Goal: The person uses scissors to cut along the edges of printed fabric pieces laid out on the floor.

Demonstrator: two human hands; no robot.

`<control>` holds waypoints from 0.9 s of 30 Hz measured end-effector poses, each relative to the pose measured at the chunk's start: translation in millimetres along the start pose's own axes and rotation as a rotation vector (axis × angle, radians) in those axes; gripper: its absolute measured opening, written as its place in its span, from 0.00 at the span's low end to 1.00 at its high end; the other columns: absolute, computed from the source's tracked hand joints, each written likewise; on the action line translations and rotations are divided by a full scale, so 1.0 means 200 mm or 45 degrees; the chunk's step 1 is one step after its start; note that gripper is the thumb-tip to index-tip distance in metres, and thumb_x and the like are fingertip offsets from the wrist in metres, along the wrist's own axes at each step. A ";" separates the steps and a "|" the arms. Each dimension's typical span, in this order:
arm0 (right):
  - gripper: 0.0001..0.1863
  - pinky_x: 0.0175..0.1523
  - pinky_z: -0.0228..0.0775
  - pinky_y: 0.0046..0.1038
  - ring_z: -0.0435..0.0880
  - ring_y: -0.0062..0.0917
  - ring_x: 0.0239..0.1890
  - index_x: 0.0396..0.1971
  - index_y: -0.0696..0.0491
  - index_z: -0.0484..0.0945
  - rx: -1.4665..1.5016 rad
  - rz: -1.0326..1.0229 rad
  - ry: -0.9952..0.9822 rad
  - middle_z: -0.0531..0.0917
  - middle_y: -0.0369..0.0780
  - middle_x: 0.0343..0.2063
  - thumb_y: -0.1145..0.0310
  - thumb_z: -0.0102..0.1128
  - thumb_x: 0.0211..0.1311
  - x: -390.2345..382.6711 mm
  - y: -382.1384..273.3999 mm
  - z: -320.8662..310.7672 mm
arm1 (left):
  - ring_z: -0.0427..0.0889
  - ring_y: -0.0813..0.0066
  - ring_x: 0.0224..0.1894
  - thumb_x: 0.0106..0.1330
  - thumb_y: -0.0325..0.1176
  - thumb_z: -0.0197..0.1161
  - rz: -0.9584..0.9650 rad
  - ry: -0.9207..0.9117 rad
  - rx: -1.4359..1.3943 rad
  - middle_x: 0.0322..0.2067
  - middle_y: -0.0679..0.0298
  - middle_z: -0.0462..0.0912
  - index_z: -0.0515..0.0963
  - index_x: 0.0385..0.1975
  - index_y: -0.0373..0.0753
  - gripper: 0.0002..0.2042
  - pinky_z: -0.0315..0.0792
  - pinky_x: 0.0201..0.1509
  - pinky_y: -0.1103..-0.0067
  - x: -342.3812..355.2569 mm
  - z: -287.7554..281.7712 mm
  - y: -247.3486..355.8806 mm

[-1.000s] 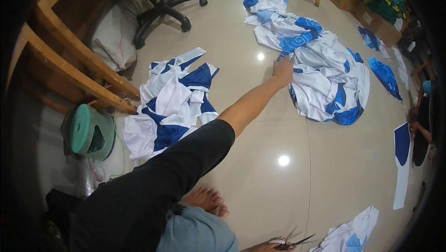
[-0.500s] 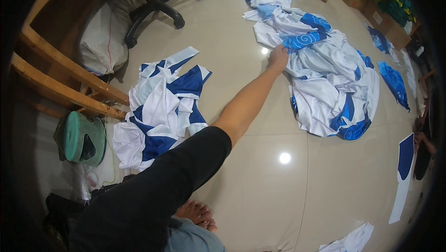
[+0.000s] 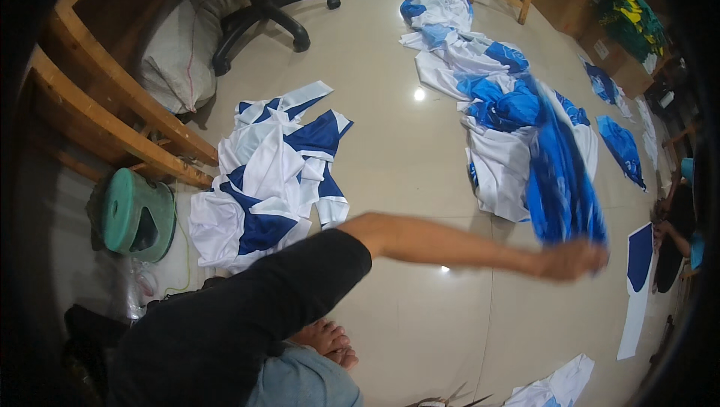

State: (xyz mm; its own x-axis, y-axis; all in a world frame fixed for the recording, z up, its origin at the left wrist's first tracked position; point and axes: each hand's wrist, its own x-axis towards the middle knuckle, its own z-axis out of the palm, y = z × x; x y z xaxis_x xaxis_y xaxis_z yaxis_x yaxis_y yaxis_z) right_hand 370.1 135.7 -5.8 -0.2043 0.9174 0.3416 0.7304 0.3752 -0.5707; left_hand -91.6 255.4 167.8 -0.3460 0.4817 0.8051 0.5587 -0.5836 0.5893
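My left hand (image 3: 571, 260), blurred by motion, reaches across to the right with its fingers closed on one end of a blue fabric piece (image 3: 559, 175). The cloth stretches from the hand back up over a heap of white and blue patterned fabric (image 3: 499, 163) on the floor, and its far part is bunched on the heap. Left of my forearm lies a second pile of white and navy fabric pieces (image 3: 274, 160). My right hand does not show.
Wooden furniture (image 3: 112, 107), a green plastic stool (image 3: 139, 216), a stuffed sack (image 3: 180, 62) and a wheeled chair base (image 3: 277, 13) stand left. At right are blue fabric pieces (image 3: 621, 148), a navy-white strip (image 3: 637, 287), boxes (image 3: 611, 47) and another person's arm (image 3: 673, 237).
My left hand has swung right and toward me from the heap's left edge, pulling the blue fabric out over the heap. The view has shifted slightly.
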 end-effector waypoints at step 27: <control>0.28 0.65 0.63 0.38 0.75 0.43 0.58 0.59 0.63 0.67 0.098 0.190 -0.037 0.76 0.52 0.54 0.75 0.64 0.59 -0.14 -0.07 -0.34 | 0.56 0.47 0.71 0.62 0.45 0.66 -0.772 0.130 1.797 0.64 0.38 0.63 0.59 0.66 0.26 0.39 0.50 0.72 0.53 -1.44 -0.58 0.42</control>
State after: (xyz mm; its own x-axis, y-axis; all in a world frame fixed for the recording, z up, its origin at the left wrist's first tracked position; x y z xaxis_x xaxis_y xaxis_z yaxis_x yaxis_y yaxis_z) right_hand 409.7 95.5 44.2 -0.1168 0.9667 0.2278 0.7023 0.2426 -0.6693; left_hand -32.2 -7.3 -6.9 -0.7931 0.3308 0.5114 0.5349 0.7798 0.3252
